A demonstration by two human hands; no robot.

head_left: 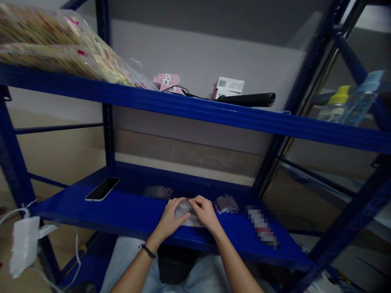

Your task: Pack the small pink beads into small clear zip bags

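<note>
A small clear plastic bag is between my hands, low over the front of the blue shelf board. My left hand is closed around its left side, with the thumb across the front. The fingers of my right hand are pinched at the bag's upper right edge; what lies inside their pinch is hidden. Something pale, perhaps paper or more plastic, shows under the hands. A flat stack of clear bags lies behind my left hand. To the right of my right hand is a pile of clear bags with reddish contents or edges.
A phone lies on the left of the board, and a pixelated item on the right. The upper shelf holds bulky plastic packs, pink boxes, a black tube and bottles. A white power strip hangs at left.
</note>
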